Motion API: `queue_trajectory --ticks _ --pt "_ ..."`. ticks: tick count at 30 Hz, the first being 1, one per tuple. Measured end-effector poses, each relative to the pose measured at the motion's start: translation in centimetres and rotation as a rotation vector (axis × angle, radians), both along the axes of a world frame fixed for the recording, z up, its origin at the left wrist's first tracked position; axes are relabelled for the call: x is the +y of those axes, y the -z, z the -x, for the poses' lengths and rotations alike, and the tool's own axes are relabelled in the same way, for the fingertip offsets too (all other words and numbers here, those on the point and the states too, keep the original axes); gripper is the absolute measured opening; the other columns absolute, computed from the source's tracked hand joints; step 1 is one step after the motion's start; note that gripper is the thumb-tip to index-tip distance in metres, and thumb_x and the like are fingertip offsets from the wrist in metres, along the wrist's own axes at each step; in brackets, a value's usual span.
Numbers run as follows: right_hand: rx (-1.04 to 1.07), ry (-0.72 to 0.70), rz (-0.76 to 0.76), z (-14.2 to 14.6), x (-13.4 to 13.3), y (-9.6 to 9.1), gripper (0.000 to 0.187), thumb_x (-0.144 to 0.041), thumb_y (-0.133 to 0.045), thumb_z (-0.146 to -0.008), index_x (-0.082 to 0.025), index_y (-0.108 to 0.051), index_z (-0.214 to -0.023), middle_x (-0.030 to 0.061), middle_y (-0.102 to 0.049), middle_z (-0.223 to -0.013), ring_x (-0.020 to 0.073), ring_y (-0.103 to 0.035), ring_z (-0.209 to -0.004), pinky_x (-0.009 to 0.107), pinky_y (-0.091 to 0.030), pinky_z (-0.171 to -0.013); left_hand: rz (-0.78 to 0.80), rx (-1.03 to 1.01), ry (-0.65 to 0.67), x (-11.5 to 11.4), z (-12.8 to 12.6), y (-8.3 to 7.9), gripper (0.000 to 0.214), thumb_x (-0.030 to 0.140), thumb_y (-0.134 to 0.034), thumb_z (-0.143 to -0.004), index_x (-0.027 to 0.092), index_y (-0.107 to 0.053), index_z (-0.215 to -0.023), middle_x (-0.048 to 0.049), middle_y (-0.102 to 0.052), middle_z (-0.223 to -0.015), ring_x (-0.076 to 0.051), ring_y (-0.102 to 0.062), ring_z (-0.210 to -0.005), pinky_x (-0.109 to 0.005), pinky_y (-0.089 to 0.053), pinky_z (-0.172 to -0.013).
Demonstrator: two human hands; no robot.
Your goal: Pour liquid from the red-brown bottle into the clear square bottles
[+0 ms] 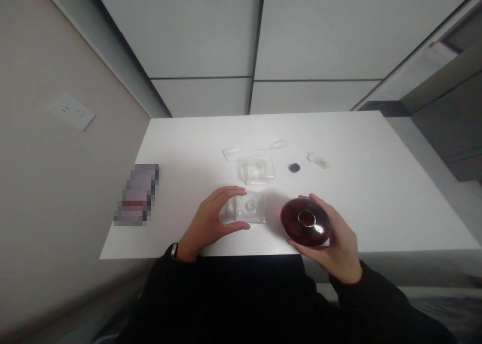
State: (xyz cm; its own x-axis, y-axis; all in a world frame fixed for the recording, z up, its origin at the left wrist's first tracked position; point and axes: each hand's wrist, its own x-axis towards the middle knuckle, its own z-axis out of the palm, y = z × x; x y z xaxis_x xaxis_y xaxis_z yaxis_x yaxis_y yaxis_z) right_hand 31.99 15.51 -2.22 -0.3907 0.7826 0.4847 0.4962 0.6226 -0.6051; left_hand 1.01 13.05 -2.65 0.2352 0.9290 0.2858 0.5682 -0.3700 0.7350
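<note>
My right hand (341,246) grips a glossy dark red-brown bowl (305,228) near the table's front edge, fingers and thumb on either side. The bowl seems turned upside down, with a pale-edged ring in the middle of the face toward me. My left hand (211,218) is open, thumb and fingers spread apart about the left part of a clear plastic piece (256,211) with a round raised middle. Whether the fingertips touch it, I cannot tell. Just behind lies another clear square plastic piece (259,169). A small dark round disc (294,167) lies to its right.
At the back lie a clear strip (235,151), a thin clear piece (273,145) and a crumpled whitish scrap (318,159). A blurred-out flat object (137,193) is at the white table's (181,148) left edge. White panels (181,37) stand behind; a wall borders the left.
</note>
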Motion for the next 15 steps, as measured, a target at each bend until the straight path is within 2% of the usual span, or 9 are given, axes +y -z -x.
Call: queue_trajectory --ticks 5,11,15 --pt "-0.093 -0.039 -0.105 -0.6 1.2 -0.8 0.098 -0.035 -0.085 -0.087 -0.028 -0.034 -0.170 0.0152 -0.074 -0.136 0.0349 -0.075 -0.119 0.049 -0.068 -0.095 -0.009 -0.008 0.030 0.4 -0.6 0.1 0.060 0.049 -0.086 -0.088 0.027 -0.060 -0.137 -0.0103 -0.071 -0.137 -0.026 -0.068 -0.129 -0.045 -0.056 -0.115" --pt "-0.188 -0.118 -0.131 -1.2 2.1 -1.5 0.095 -0.032 -0.080 -0.092 -0.024 -0.029 -0.171 0.0183 -0.074 -0.136 0.0338 -0.076 -0.117 0.049 -0.069 -0.091 -0.013 -0.006 0.030 0.5 -0.6 0.2 0.065 0.057 -0.085 -0.086 0.026 -0.059 -0.137 -0.0112 -0.071 -0.135 -0.029 -0.070 -0.127 -0.049 -0.058 -0.111" --pt "-0.109 -0.144 -0.015 -1.1 2.5 -1.8 0.082 -0.034 -0.085 -0.087 -0.027 -0.046 -0.159 0.0162 -0.076 -0.133 0.0330 -0.077 -0.118 0.048 -0.069 -0.090 -0.037 0.006 0.026 0.6 -0.8 0.1 0.065 0.059 -0.084 -0.086 0.026 -0.057 -0.136 -0.0109 -0.071 -0.133 -0.028 -0.071 -0.125 -0.046 -0.059 -0.108"
